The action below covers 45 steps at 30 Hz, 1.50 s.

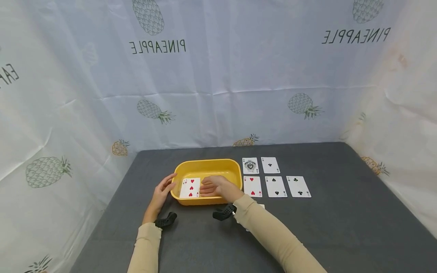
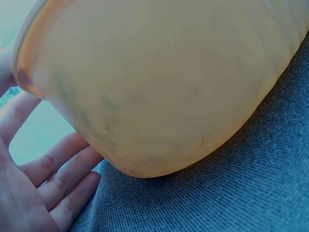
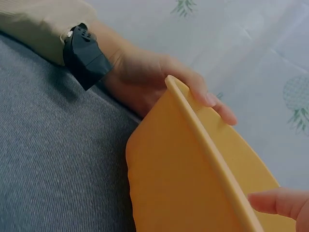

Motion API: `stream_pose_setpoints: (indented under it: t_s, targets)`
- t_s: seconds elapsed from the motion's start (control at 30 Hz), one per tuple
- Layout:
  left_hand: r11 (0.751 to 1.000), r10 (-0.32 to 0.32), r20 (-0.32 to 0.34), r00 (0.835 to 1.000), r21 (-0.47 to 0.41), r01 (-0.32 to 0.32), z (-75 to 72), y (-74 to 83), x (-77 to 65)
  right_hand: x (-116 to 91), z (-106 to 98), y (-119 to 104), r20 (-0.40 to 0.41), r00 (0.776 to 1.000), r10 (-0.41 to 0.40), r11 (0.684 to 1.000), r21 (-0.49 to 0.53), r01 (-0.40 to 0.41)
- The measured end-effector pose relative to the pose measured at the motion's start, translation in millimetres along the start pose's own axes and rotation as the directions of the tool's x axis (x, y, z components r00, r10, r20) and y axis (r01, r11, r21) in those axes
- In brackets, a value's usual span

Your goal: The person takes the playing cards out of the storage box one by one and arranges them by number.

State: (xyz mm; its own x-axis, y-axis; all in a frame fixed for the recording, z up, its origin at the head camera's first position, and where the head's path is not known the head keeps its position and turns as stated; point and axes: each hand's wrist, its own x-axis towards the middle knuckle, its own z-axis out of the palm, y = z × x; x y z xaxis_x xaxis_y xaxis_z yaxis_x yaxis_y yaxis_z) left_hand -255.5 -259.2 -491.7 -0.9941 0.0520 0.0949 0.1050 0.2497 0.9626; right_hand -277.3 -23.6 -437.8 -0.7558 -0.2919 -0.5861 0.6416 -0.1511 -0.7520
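A yellow plastic tray (image 1: pixel 205 201) stands on the dark cloth, with a three of hearts (image 1: pixel 186 188) face up in its left part. My left hand (image 1: pixel 161 191) rests at the tray's left end; in the left wrist view its fairly straight fingers (image 2: pixel 63 159) lie along the outside wall, and the thumb reaches the rim. Inside the tray is my right hand (image 1: pixel 218 185), its loosely extended fingers pointing left beside the card's right edge. Whether they touch that card cannot be seen. The right wrist view shows just one fingertip (image 3: pixel 270 200) of it, near the rim.
Right of the tray lie an ornate ace (image 1: pixel 250 170), an ace of clubs (image 1: pixel 269 165), a two of hearts (image 1: pixel 252 187), a two of spades (image 1: pixel 275 185) and a two of clubs (image 1: pixel 299 185). My right sleeve (image 1: pixel 273 235) partly covers something white. Pineapple-print curtains (image 1: pixel 218 117) surround the table.
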Motion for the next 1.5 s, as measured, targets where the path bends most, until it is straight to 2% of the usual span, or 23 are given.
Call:
stream_pose_setpoints:
  t_s: [0.17, 0.37, 0.53, 0.83, 1.2, 1.5]
  targets:
    - [1.0, 0.001, 0.0, 1.0, -0.015, -0.001, 0.6, 0.0, 1.4, -6, 4, 2, 0.021, 1.0, -0.013, 1.0, 0.012, 0.012]
    - [1.0, -0.01, -0.009, 1.0, -0.004, 0.01, 0.8, -1.2, 2.8, 2, 14, 0, -0.051, 0.998, 0.045, 0.997, 0.059, -0.042]
    - [1.0, -0.014, -0.012, 1.0, -0.006, 0.014, -0.1, -1.3, 2.0, 8, 20, 3, -0.09, 0.996, 0.024, 1.0, 0.006, -0.023]
    - [0.999, -0.039, -0.009, 0.999, -0.016, 0.039, -0.5, -2.9, 2.9, 14, 33, 6, -0.173, 0.983, -0.061, 0.979, -0.201, 0.026]
    - [0.999, -0.036, -0.015, 0.999, -0.027, 0.035, -0.1, -1.5, 2.3, 16, 36, 7, -0.233, 0.969, -0.077, 0.975, -0.22, 0.025]
    - [0.999, -0.036, -0.02, 0.999, -0.029, 0.035, -0.2, -0.9, 2.1, 13, 34, 6, -0.2, 0.977, -0.079, 0.98, -0.195, 0.039]
